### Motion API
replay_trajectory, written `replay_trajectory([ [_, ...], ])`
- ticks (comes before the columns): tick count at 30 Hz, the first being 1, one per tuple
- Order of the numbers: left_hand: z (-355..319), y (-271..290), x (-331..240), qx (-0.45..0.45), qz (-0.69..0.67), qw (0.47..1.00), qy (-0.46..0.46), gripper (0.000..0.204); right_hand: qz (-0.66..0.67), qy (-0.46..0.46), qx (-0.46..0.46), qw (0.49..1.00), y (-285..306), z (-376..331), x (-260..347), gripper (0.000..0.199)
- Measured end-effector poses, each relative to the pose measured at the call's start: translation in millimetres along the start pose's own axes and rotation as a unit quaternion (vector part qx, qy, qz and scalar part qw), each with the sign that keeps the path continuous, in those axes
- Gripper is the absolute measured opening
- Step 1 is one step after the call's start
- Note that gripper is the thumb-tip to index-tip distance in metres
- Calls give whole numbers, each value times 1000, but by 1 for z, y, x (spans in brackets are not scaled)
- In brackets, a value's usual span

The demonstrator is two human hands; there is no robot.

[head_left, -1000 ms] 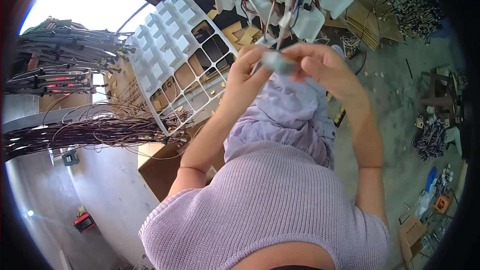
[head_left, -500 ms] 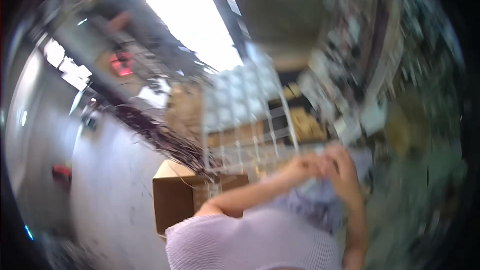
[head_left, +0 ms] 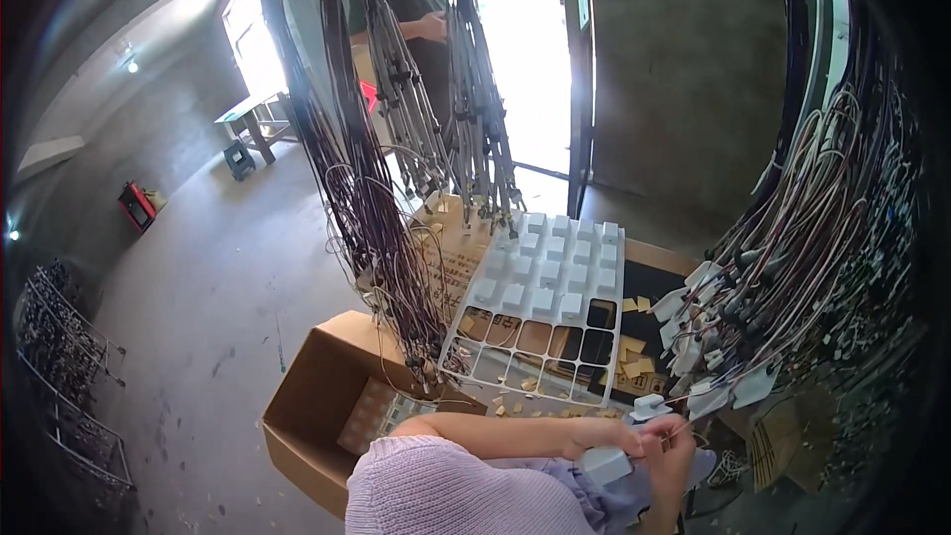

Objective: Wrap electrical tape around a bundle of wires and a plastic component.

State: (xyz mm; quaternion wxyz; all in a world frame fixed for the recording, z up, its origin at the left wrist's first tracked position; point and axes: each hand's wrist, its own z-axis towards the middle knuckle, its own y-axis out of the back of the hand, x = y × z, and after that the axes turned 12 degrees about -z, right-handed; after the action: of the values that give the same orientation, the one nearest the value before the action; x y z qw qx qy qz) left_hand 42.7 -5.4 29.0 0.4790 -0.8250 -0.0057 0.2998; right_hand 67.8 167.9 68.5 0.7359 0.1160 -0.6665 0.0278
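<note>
My left hand (head_left: 602, 434) reaches across from the left, its fingers closed around a pale grey plastic housing (head_left: 606, 466) with a square, box-like shape. Close against it, my right hand (head_left: 669, 444) pinches a thin wire (head_left: 686, 426) between thumb and finger. Where the two hands meet, the fingertips partly hide each other. Just beyond them lies a white plastic piece (head_left: 651, 406). Farther off, a white grid tray (head_left: 515, 337) carries rows of similar white housings (head_left: 545, 272); its near cells hold none.
Dark wire bundles (head_left: 347, 178) hang at left, more wires (head_left: 812, 168) at right. An open cardboard box (head_left: 307, 386) stands near left. Small yellow pieces (head_left: 634, 362) lie around the tray. A person (head_left: 416, 0) stands beyond the bench, partly behind hanging cables (head_left: 480, 109).
The earlier frame is blurred and tilted; the view has levelled and steadied. Both hands appear lower in the picture, still close together. The grey housing now shows clearly under my left hand.
</note>
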Motion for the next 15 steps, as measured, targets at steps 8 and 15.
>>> replay_trajectory([
  [8, -63, -20, -23, 10, 438, 839, -323, 9, -391, 204, -107, 891, -15, -40, 27, 10],
  [15, -101, -26, -79, -89, 634, 671, -374, 9, 19, -58, -2, 998, 57, -63, 71, 7],
])
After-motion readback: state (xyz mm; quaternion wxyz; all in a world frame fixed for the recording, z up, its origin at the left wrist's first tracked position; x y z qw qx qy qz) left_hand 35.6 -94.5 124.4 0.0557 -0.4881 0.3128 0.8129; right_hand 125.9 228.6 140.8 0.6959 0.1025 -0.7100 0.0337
